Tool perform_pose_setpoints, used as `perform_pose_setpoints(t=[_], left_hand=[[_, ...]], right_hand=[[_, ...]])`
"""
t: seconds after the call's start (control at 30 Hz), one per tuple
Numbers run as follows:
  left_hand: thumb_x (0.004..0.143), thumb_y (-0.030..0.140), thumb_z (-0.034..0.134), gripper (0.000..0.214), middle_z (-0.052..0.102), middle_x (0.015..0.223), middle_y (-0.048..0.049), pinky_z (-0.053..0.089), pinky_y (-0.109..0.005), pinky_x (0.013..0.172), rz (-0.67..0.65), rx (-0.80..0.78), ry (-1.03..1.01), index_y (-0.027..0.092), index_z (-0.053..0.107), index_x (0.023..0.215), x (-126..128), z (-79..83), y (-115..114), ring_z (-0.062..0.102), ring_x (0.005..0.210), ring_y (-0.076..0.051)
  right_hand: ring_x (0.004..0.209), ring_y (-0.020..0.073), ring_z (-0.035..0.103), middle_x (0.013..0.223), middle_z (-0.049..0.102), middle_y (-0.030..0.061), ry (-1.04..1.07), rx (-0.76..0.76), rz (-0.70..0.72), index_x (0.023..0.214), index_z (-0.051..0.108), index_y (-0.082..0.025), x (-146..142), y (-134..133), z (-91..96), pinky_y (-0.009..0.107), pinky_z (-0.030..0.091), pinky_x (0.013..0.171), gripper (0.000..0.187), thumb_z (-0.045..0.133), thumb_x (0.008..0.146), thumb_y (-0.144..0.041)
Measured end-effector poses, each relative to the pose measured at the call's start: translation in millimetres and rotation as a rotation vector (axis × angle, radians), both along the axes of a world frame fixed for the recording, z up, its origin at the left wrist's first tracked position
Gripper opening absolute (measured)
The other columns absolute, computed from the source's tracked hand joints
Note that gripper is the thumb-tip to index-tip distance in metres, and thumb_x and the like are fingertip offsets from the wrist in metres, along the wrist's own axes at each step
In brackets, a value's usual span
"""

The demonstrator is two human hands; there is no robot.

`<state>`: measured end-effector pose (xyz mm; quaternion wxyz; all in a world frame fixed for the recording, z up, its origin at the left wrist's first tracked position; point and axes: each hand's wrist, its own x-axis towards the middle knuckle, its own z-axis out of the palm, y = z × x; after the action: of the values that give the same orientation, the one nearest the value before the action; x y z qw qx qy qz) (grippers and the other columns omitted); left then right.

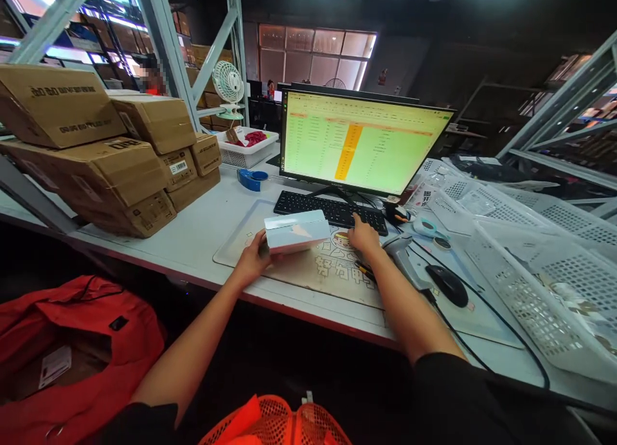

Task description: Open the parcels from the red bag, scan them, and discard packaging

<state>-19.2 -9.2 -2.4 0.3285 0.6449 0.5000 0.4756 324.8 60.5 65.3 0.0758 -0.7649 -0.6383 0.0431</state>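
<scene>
Here, a pale blue box (296, 233) is clamped by the left hand (252, 261) over the desk mat (240, 244); the keyboard (294, 201) is reached by the right hand (365, 236), its thumb and index finger apart.

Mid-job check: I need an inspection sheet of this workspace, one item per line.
Surface: white table, partly covered by a printed mat.
Job's things: pale box, black keyboard, lit monitor.
Clutter: stacked cartons and blue tape dispenser left; scanner, mouse, white baskets right.
Hands: left hand grips the box; right hand has a finger at the keyboard.
Cables: black cables run either side of the mouse.
Surroundings: fan, metal racking; red bag lower left.
</scene>
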Motion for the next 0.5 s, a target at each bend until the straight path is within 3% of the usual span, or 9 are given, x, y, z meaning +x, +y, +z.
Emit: perform_pose_setpoints(t=[0.17,0.3,0.37,0.43,0.5], left_hand=[[0.077,0.035,0.083,0.074,0.073,0.130,-0.0095,0.053,-0.045,0.106,-0.010,0.000,-0.013,0.028,0.054,0.145,0.3,3.7,-0.6,0.068,0.123,-0.031],[0.076,0.037,0.083,0.075,0.073,0.129,-0.0093,0.053,-0.045,0.106,-0.030,-0.026,-0.033,0.028,0.054,0.144,1.2,5.7,-2.6,0.067,0.123,-0.032],[0.076,0.039,0.083,0.075,0.072,0.131,-0.0088,0.051,-0.046,0.108,-0.030,-0.028,-0.032,0.029,0.054,0.144,1.7,4.8,-2.6,0.066,0.126,-0.031],[0.076,0.040,0.082,0.075,0.070,0.135,-0.0090,0.049,-0.047,0.111,-0.032,-0.008,-0.032,0.028,0.054,0.144,1.7,2.9,-0.8,0.063,0.129,-0.031],[0.074,0.040,0.083,0.075,0.068,0.137,-0.0105,0.046,-0.049,0.115,-0.041,0.022,-0.035,0.026,0.055,0.141,0.9,0.3,2.1,0.062,0.130,-0.031]], right_hand=[[0.125,0.0410,0.061,0.128,0.065,0.0287,0.105,0.013,-0.012,0.141,0.064,-0.008,-3.8,16.6,3.3,0.053,0.046,0.109,0.045,0.064,0.098,-0.025],[0.126,0.0364,0.061,0.130,0.066,0.0245,0.244,0.111,0.103,0.152,0.053,-0.009,-15.8,8.4,25.1,0.052,0.046,0.111,0.054,0.052,0.107,-0.037],[0.125,0.0307,0.062,0.137,0.063,0.0188,0.405,0.152,0.296,0.159,0.045,-0.016,-27.0,-6.6,38.5,0.045,0.052,0.106,0.060,0.040,0.111,-0.051],[0.131,0.0304,0.058,0.150,0.055,0.0156,0.623,0.177,0.628,0.162,0.042,-0.024,-39.6,-29.8,49.2,0.044,0.054,0.104,0.073,0.036,0.107,-0.071],[0.140,0.0349,0.050,0.158,0.046,0.0148,0.672,0.225,0.907,0.162,0.041,-0.028,-51.7,-58.6,54.5,0.051,0.048,0.112,0.091,0.057,0.092,-0.084]])
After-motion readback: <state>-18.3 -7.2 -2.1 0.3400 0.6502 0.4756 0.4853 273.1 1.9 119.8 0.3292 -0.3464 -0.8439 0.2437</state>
